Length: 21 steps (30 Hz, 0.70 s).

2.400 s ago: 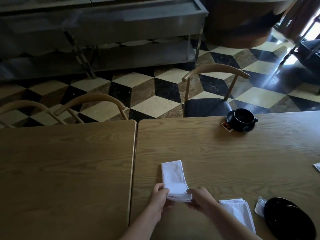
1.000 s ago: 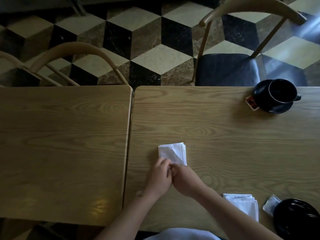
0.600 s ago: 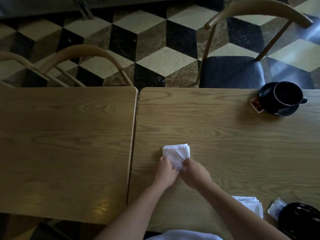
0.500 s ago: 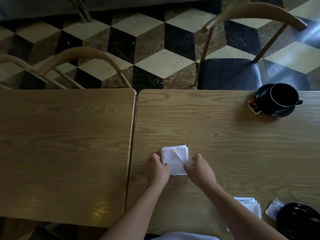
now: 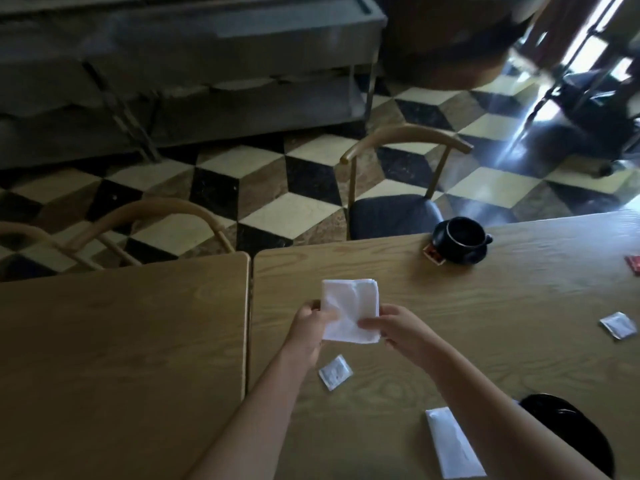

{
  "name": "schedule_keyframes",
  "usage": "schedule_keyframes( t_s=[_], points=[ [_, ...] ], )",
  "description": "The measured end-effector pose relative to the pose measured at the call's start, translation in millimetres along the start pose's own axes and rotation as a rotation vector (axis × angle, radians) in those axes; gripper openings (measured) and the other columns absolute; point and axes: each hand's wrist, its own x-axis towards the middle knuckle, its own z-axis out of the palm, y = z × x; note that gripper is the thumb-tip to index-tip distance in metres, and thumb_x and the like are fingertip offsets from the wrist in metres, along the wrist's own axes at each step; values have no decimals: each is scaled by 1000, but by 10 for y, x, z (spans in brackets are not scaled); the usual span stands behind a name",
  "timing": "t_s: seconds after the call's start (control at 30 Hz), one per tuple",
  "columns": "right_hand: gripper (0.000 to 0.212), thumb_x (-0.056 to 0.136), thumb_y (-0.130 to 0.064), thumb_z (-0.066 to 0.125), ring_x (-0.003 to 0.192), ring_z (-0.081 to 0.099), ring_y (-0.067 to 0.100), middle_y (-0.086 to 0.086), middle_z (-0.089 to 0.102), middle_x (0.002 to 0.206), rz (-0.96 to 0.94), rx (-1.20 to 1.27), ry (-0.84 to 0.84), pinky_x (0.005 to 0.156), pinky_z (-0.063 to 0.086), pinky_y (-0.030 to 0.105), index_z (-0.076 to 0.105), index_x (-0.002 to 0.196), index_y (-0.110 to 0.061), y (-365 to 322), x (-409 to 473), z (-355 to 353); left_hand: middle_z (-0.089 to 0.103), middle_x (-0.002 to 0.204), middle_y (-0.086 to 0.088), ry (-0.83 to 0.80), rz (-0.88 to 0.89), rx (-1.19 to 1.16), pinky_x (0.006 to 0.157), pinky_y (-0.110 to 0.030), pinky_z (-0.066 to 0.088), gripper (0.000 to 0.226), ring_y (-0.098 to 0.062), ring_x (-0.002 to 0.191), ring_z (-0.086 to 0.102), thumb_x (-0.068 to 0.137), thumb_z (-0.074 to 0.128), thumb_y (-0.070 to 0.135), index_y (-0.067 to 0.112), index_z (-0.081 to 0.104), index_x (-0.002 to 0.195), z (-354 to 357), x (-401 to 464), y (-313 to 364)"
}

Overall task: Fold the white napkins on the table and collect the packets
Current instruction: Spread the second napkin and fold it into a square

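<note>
Two wooden tables form the surface [image 5: 450, 306], butted edge to edge with a narrow seam running up the centre-left of the frame; oak-coloured grain, lit dimly.

Floor [image 5: 287, 209]: cube-pattern tiles in black, cream and brown, across the upper half.

Metal trolley [image 5: 207, 64]: grey, shelved, upper left, blurred.

Chairs: one with a dark seat [image 5: 394, 213] at the far edge, centre right; curved wooden backs [image 5: 156, 216] at left.

Black plate [image 5: 571, 434]: lower right, partly hidden behind the right forearm.

Black cup on saucer [image 5: 462, 239]: far edge of the right table, upper right; a small red packet [image 5: 433, 253] lies tucked just beside its left side.

Folded napkin, held [image 5: 349, 315]: white, roughly square, several layers showing at the upper right corner, faint creases across the face; centre of the frame, raised over the right table.

Left hand [image 5: 310, 327]: clamped on the napkin's left edge, thumb on top.

Right hand [image 5: 398, 327]: clamped on the lower right corner, fingers across the face.

Second folded napkin [image 5: 453, 443]: white, a long narrow strip, bottom right, flat on the surface.

White packets: one [image 5: 335, 372] below the held napkin, between the forearms; one [image 5: 618, 325] at right edge.

Red packet [image 5: 633, 264]: far right edge, partly cut off.
</note>
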Motion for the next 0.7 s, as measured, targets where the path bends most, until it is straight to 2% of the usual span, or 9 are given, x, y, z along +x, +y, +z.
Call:
schedule_keyframes(
  t_s=[0.13, 0.2, 0.27, 0.37, 0.47, 0.5, 0.57, 0.63, 0.7],
  points=[
    [26, 72, -22, 80, 52, 49, 4, 0, 69, 75, -146, 72, 119, 49, 33, 21, 80, 98, -17, -356, -651, -312, 67, 105, -21, -300, 107, -38, 65, -31, 56, 32, -30, 90, 67, 88, 63, 3, -8, 63, 119, 326, -291, 356],
    [38, 65, -33, 79, 57, 47, 7, 2, 64, 77, -199, 107, 197, 51, 30, 23, 78, 99, -16, -453, -929, -453, 69, 101, -19, -378, 154, -33, 61, -30, 56, 30, -26, 85, 70, 92, 60, 6, -6, 63, 119, 548, -438, 442],
    [34, 69, -39, 77, 60, 46, 7, 0, 57, 76, -236, 162, 267, 53, 28, 24, 77, 95, -17, -501, -1198, -597, 74, 96, -15, -424, 177, -44, 59, -29, 56, 28, -21, 81, 73, 92, 62, 11, 3, 65, 118, 785, -588, 472],
    [29, 86, -35, 72, 56, 45, 8, 3, 54, 74, -290, 280, 365, 51, 29, 24, 75, 97, -9, -508, -1508, -836, 75, 108, -12, -506, 170, -61, 70, -36, 59, 33, -28, 97, 72, 87, 66, 19, 18, 67, 120, 1161, -769, 490],
    [37, 95, -30, 65, 56, 43, 12, 12, 47, 77, -366, 408, 411, 53, 28, 27, 66, 110, 3, -501, -1770, -1059, 73, 113, -11, -558, 218, -4, 80, -43, 54, 33, -29, 100, 69, 86, 65, 19, 27, 68, 118, 1494, -932, 530],
    [33, 96, -28, 63, 56, 42, 12, 11, 46, 75, -387, 417, 419, 53, 28, 27, 66, 109, 2, -497, -1830, -1119, 72, 114, -12, -569, 223, 6, 78, -43, 53, 34, -30, 99, 68, 85, 65, 17, 27, 67, 118, 1587, -963, 541],
    [20, 98, -23, 58, 54, 42, 11, 5, 48, 70, -414, 399, 438, 50, 29, 25, 65, 103, -4, -454, -1922, -1264, 71, 109, -13, -592, 234, 37, 62, -35, 53, 34, -26, 87, 67, 84, 66, 17, 25, 66, 116, 1764, -1043, 553],
    [16, 98, -18, 56, 56, 42, 11, 4, 51, 72, -430, 390, 449, 51, 30, 24, 64, 104, -6, -388, -1958, -1435, 71, 99, -11, -614, 238, 47, 48, -28, 47, 32, -19, 72, 66, 84, 66, 24, 25, 64, 115, 1948, -1089, 541],
    [19, 97, -17, 56, 60, 43, 12, 5, 53, 77, -440, 403, 467, 53, 31, 25, 64, 110, -6, -310, -1950, -1612, 70, 94, -8, -641, 224, 36, 45, -27, 46, 29, -16, 67, 66, 85, 62, 31, 26, 65, 113, 2126, -1072, 501]
  ],
)
